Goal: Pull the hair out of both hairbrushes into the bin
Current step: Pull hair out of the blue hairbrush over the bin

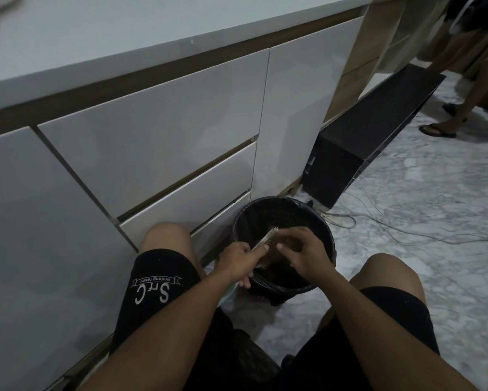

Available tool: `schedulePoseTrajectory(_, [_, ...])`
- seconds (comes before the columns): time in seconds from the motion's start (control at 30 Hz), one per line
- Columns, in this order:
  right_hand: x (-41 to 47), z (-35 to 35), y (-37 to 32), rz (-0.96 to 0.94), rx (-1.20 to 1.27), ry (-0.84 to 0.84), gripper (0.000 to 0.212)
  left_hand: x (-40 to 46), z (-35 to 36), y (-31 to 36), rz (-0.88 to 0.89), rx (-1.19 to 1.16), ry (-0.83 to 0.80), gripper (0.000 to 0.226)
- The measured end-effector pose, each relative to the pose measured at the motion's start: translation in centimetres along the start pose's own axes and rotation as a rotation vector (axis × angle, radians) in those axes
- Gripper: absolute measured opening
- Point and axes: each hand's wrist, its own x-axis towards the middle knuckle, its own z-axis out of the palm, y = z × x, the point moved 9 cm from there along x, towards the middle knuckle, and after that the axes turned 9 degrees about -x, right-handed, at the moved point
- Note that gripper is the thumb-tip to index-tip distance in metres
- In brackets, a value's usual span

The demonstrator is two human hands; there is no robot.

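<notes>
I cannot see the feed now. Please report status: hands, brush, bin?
Left hand grips hairbrush over bin. Right hand picking at the bristles. Nothing blocks the bin; loose cables lie beside it.

Just one camera here, worn on the person's head, wide-angle, tilted forward and down. It sits close over the lap, so both forearms run in from the bottom edge and the knees frame the middle. The left hand [238, 261] and right hand [303, 255] meet near the centre, right above the bin [319, 221] on the floor [434, 193]. The white cabinets [152, 131] fill the left side and lean hard from the lens. Another person's legs [462, 80] show far off at top right. No second view to overlap.
</notes>
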Motion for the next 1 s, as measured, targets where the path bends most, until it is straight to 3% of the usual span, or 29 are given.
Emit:
schedulePoseTrajectory(0.1, [0.0, -1.0, 1.3, 0.153, 0.088, 0.059, 0.010, 0.0, -0.4, 0.0, 0.001, 0.012, 0.017, 0.045])
schedulePoseTrajectory(0.27, [-0.1, -2.8, 2.7, 0.281, 0.181, 0.192, 0.014, 0.1, -0.5, -0.2, -0.011, -0.001, 0.025, 0.044])
schedulePoseTrajectory(0.4, [-0.2, -1.6, 1.8, 0.270, 0.209, 0.048, 0.024, 0.1, -0.5, 0.0, -0.007, -0.024, 0.031, 0.045])
schedulePoseTrajectory(0.5, [-0.4, -0.5, 1.0, 0.223, 0.254, -0.050, 0.016, -0.1, -0.5, 0.2, -0.017, -0.065, 0.031, 0.043])
schedulePoseTrajectory(0.57, [-0.5, 0.0, 0.7, 0.188, 0.216, -0.061, 0.021, -0.3, -0.4, 0.2, -0.028, -0.089, 0.014, 0.040])
schedulePoseTrajectory(0.63, [-0.5, -0.1, 0.7, 0.167, 0.101, -0.023, 0.028, -0.3, -0.2, 0.3, -0.039, -0.115, 0.002, 0.035])
schedulePoseTrajectory(0.73, [-0.4, -1.2, 1.0, 0.202, 0.006, 0.063, 0.016, -0.2, -0.1, 0.1, -0.047, -0.116, 0.007, 0.032])
schedulePoseTrajectory(1.0, [-0.8, -3.3, 2.7, 0.314, 0.137, 0.264, 0.017, 0.0, -0.1, -0.1, -0.052, -0.079, 0.005, 0.032])
